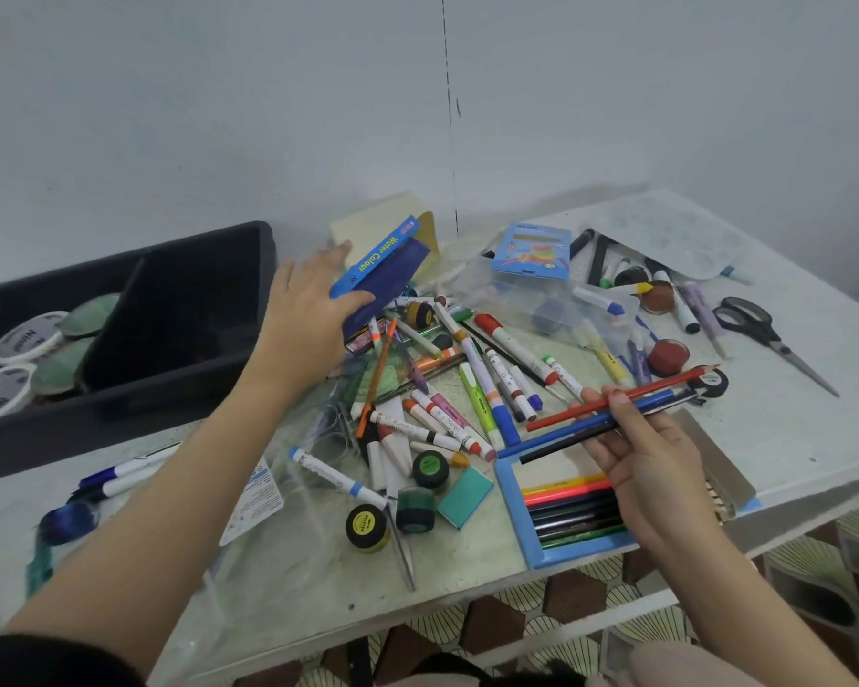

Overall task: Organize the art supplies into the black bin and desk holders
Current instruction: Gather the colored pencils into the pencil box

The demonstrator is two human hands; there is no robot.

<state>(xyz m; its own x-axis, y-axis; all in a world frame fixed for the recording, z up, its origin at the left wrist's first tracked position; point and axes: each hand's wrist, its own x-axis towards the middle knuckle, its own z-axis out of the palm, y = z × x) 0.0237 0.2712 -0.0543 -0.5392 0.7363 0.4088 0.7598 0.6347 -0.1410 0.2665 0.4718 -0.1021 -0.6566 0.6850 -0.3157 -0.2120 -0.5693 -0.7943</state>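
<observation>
"Water Colour" runs in yellow letters along the edge of the blue box [378,262] gripped by the left hand [308,309]; the red mark at its far end is too small to read. "Ninso" stands in white at the lower edge of the light-blue carton [531,250]. The yellow lid of a paint jar [366,524] bears "POSTER", the smaller words around it illegible. White lids [23,339] in the black bin [194,389] show big letters beginning "Ni", the rest blurred. The print on the markers [472,384] and the bag label [256,498] cannot be made out.

free: black bin [120,428] right compartment, apparently | blocked: table [789,428] centre, marker pile [472,384]
</observation>
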